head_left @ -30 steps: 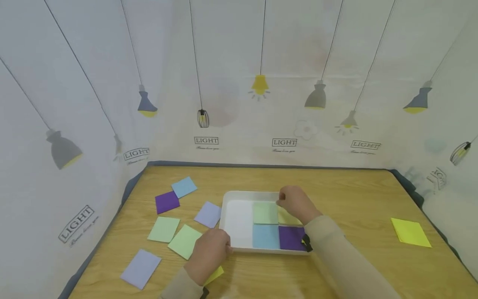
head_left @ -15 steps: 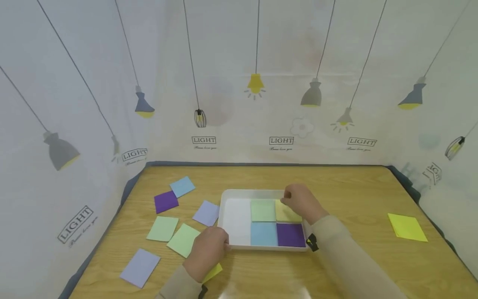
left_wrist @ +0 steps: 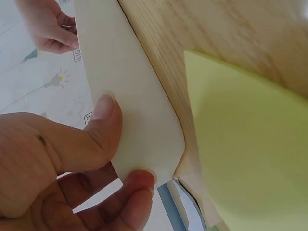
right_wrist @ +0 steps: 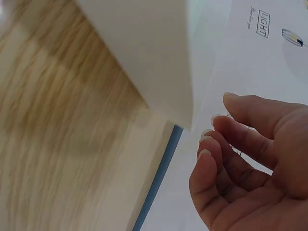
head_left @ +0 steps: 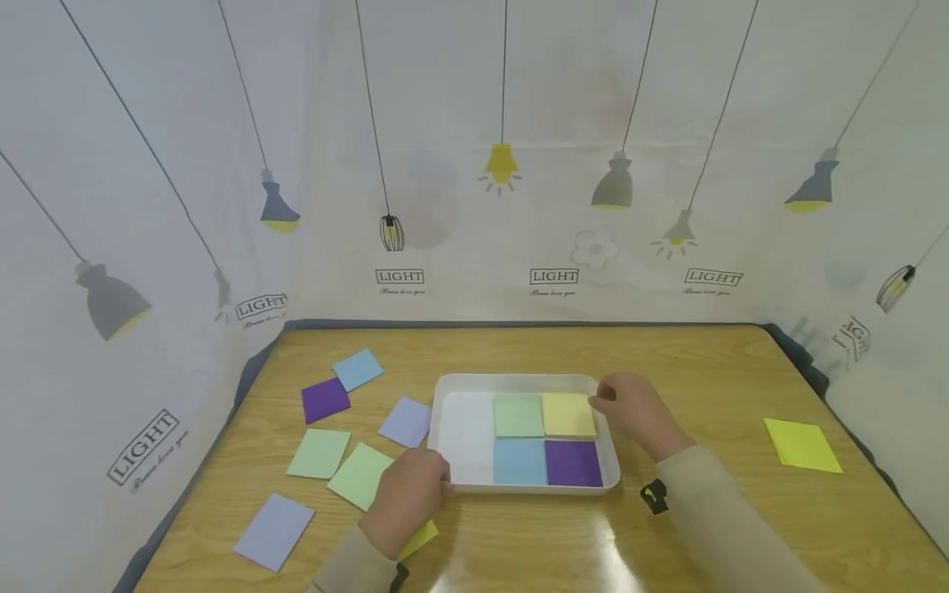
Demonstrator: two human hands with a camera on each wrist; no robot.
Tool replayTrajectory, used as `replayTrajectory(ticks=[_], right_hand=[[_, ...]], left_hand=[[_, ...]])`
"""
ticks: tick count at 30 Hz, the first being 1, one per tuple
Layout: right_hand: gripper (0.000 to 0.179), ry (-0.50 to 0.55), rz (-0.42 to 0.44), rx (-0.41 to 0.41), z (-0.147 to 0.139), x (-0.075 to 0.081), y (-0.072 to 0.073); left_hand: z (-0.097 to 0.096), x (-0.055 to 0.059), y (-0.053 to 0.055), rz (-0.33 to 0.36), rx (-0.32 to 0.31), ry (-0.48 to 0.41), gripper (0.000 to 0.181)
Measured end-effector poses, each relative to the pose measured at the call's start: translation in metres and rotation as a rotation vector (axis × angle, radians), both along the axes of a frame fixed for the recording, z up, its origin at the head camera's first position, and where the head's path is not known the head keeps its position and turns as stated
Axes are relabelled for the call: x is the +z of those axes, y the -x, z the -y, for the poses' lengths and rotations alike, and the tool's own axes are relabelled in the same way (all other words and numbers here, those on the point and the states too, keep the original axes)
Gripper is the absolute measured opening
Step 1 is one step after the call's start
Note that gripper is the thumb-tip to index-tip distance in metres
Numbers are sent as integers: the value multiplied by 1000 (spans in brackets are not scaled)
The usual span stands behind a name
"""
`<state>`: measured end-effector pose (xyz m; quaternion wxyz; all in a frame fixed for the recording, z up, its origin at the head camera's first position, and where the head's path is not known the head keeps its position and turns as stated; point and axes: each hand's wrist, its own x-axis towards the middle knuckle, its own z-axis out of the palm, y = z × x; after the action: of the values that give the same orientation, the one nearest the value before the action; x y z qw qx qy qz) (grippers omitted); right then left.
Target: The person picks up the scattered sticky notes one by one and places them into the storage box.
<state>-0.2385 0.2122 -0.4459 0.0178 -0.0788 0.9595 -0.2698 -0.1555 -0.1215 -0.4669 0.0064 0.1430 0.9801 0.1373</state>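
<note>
A shallow white tray lies in front of me, its left part bare. Inside, a pale green sticky-note pad and a pale yellow one form the back row. In front of them lie a light blue pad and a dark purple pad. My left hand grips the tray's near left corner, thumb on the outer wall. Beside the tray's back right corner is my right hand; its fingers are loosely curled with nothing between them, as the right wrist view shows.
Several loose pads lie left of the tray: blue, purple, lavender and green among them. A yellow pad is partly under my left wrist. Another yellow pad lies far right. Printed cloth surrounds the table.
My right hand has moved right, from over the yellow pad in the tray to the tray's right edge, uncovering that pad. The left hand has stayed at the tray's corner.
</note>
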Motion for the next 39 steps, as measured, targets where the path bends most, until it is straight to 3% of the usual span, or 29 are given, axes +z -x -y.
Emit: replayTrajectory(ticks=[16,27,39], right_hand=[[18,27,-25,-37,-26,-8,-14],[25,-1,-16,-117,-73,-22,-28],[25,-12,-4,-180,-105,-32,-43]], left_hand=[[2,1,0,-5,1,-20,27],[-2,-1,1,46,7,-16,21],[0,1,0,23,-1,-13,18]])
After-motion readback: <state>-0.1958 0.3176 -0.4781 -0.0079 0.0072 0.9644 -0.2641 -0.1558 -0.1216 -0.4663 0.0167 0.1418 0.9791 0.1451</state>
